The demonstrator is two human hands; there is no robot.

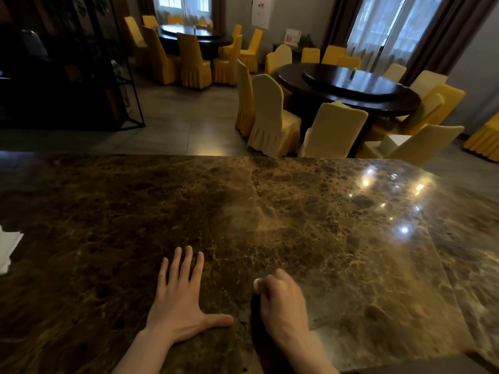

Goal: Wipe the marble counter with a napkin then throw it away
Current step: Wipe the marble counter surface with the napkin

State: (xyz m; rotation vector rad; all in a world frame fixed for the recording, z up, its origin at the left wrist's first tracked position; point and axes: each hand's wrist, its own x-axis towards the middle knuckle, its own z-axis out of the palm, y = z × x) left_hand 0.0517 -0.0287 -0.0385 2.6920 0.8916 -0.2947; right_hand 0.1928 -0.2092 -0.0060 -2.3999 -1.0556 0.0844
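The brown marble counter (297,211) fills the lower half of the view, glossy, with lamp glints at the right. My left hand (179,300) lies flat on it near the front edge, palm down, fingers spread, holding nothing. Just to its right, my right hand (280,300) is curled into a loose fist resting on the stone and looks motion-blurred. A small white bit of the napkin (257,284) pokes out at its fingertips; the rest is hidden inside the fist.
White paper (8,247), perhaps a napkin stack, lies at the counter's left edge. Beyond the far edge are a tiled floor, round dark dining tables (351,87) ringed with yellow-covered chairs (270,117), and a dark metal shelf (81,76) at the left. No bin is in view.
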